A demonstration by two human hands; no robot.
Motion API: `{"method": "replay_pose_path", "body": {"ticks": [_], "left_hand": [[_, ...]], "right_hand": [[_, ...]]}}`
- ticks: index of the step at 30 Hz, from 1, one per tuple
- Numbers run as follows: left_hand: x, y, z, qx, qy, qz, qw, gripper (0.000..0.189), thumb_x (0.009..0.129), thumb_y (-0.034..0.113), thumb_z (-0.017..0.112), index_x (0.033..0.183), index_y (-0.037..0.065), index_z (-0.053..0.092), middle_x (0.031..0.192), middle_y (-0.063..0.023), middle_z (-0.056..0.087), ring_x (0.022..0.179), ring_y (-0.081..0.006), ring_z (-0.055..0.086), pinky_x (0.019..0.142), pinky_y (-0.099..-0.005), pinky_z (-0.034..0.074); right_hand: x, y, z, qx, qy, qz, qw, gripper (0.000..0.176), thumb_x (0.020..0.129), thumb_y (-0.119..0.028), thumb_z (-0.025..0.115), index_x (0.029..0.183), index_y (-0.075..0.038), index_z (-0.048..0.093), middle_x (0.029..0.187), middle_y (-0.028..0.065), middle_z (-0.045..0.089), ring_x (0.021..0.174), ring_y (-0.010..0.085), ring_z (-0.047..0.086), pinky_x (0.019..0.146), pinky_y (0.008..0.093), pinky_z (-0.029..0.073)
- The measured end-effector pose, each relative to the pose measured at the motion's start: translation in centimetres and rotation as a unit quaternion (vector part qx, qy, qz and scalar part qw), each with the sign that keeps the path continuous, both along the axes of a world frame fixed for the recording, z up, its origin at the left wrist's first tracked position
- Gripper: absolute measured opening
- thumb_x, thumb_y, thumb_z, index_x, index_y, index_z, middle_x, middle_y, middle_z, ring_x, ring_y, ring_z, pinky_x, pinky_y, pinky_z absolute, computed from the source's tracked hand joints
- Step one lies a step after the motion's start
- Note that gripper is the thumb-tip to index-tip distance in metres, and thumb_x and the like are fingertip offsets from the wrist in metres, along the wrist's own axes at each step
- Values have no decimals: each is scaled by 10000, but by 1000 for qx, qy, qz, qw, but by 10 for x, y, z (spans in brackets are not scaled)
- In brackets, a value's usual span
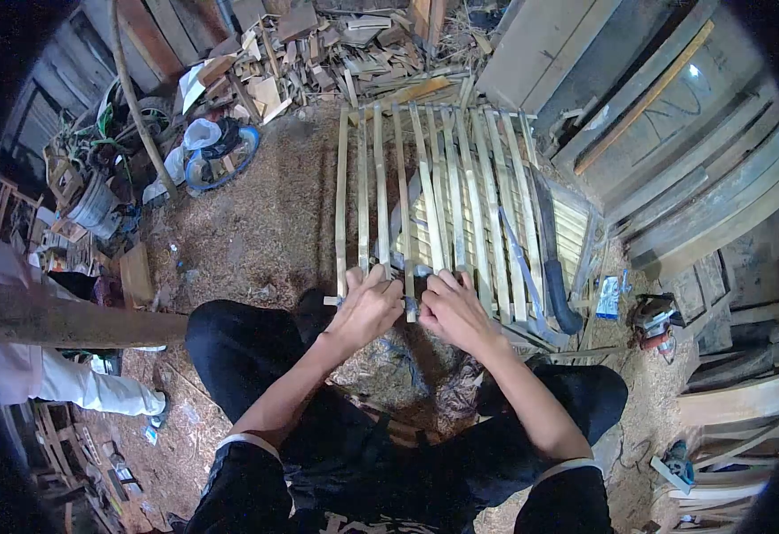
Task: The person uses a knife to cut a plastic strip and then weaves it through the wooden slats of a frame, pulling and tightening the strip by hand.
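Observation:
A row of long, pale wooden slats (381,187) stretches away from me, joined by a thin crosspiece at the far end. At its near end my left hand (367,304) is closed, fingers curled over the slats and the crosspiece there. My right hand (454,307) is closed too, just to the right, gripping the same near edge. One slat end shows between the two fists. What lies under the fingers is hidden. Beneath the slats on the right is another slatted panel (572,236), and a dark curved bar with a thick end (563,307) lies beside them.
Scrap wood (318,53) is heaped at the back. A blue-rimmed basin (223,165) and a bucket (96,209) stand on the left. A power tool (657,320) sits on the right, near curved planks (737,205). Another person's leg (96,387) shows at left.

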State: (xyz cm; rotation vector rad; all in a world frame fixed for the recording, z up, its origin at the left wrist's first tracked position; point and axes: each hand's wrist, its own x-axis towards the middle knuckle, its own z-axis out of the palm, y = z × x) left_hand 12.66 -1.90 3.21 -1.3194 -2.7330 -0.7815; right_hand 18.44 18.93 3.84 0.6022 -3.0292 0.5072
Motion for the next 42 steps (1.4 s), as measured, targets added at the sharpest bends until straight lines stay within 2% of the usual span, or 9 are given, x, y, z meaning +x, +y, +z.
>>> {"method": "replay_pose_path", "body": {"ticks": [6, 10, 12, 14, 17, 27, 29, 33, 42], "left_hand": [[-1, -1, 0, 18, -2, -2, 1000, 128, 834, 144, 694, 913, 87, 612, 813, -72, 593, 1008, -274, 517, 912, -466, 305], [2, -2, 5, -11, -1, 14, 1000, 226, 805, 208, 705, 997, 110, 641, 962, -58, 602, 1059, -262, 509, 962, -483, 295], [6, -3, 11, -3, 37, 21, 999, 287, 789, 239, 712, 1043, 118, 656, 1028, -52, 603, 1093, -258, 507, 992, -494, 287], [11, -3, 19, 12, 25, 8, 1000, 378, 788, 243, 712, 1135, 99, 668, 1137, -59, 608, 1144, -266, 507, 1037, -529, 281], [14, -2, 16, 3, 4, 4, 1000, 443, 775, 304, 757, 1164, 107, 677, 1128, -54, 620, 1185, -257, 497, 1067, -531, 259], [8, -4, 4, 18, -22, -7, 1000, 470, 776, 368, 796, 1133, 82, 692, 1144, -44, 635, 1174, -252, 491, 1076, -526, 236], [10, -2, 6, -15, -51, 5, 999, 484, 745, 358, 813, 1164, 147, 693, 1175, -20, 644, 1202, -251, 487, 1105, -543, 201], [10, -2, 3, -16, -48, 5, 999, 486, 747, 364, 813, 1170, 159, 692, 1169, -9, 643, 1208, -246, 478, 1107, -553, 192], [8, -8, 7, 34, -19, 23, 999, 413, 804, 357, 775, 1126, 106, 710, 1120, -33, 665, 1167, -264, 490, 1088, -547, 214]], "right_hand": [[1, 0, 7, -31, -23, -8, 999, 125, 810, -168, 701, 838, -47, 687, 982, 86, 564, 1083, 258, 536, 977, 469, 392], [5, 6, 3, -75, -21, -13, 997, 149, 815, -164, 707, 899, -43, 681, 1012, 101, 563, 1089, 274, 537, 975, 458, 395], [4, 5, 1, -184, 3, -60, 981, 233, 819, -184, 728, 990, -38, 667, 1045, 120, 557, 1101, 294, 528, 975, 447, 397], [3, 8, -1, -192, -14, -53, 980, 350, 803, -221, 758, 1081, -35, 655, 1090, 123, 563, 1127, 303, 516, 993, 445, 392], [9, 7, 1, -164, -4, -29, 986, 459, 767, -267, 791, 1150, -51, 658, 1184, 102, 577, 1166, 299, 496, 1029, 451, 373], [7, 5, 0, -144, -41, -33, 988, 405, 772, -275, 776, 1109, -86, 657, 1184, 79, 586, 1169, 288, 487, 1020, 467, 360], [6, 5, 0, -161, -45, -33, 985, 400, 772, -270, 772, 1107, -90, 650, 1157, 70, 588, 1164, 285, 488, 1007, 464, 355], [5, 6, -7, -174, -34, -30, 984, 392, 772, -266, 771, 1102, -95, 647, 1133, 70, 589, 1160, 283, 489, 992, 456, 355], [3, 1, -2, -199, -12, -47, 979, 291, 831, -234, 728, 1083, -105, 656, 1128, 75, 613, 1125, 284, 512, 974, 438, 364]]}}
